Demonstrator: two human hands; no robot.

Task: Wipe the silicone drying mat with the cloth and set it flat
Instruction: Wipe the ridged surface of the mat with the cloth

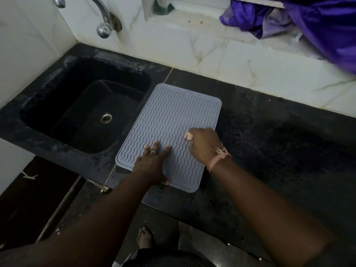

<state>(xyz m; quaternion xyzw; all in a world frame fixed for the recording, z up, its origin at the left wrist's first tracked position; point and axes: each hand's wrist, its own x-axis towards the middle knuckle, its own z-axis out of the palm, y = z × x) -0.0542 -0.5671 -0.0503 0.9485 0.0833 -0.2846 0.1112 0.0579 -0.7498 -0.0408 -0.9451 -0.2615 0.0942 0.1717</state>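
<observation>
A grey-blue silicone drying mat (169, 120) with wavy ridges lies flat on the black counter, just right of the sink. My left hand (152, 160) rests on the mat's near left part with straight, spread fingers. My right hand (204, 145) is on the mat's right edge, fingers curled round a small pink cloth (188, 136). Only a bit of the cloth shows past my fingers; a pink scrap (166, 182) peeks out at my left wrist.
A black sink (63, 105) with a steel drain is set into the counter at left, under a chrome tap (105, 26). Dark counter (269, 135) stretches to the right. Purple fabric (317, 26) hangs at the top right. White tiled wall runs behind.
</observation>
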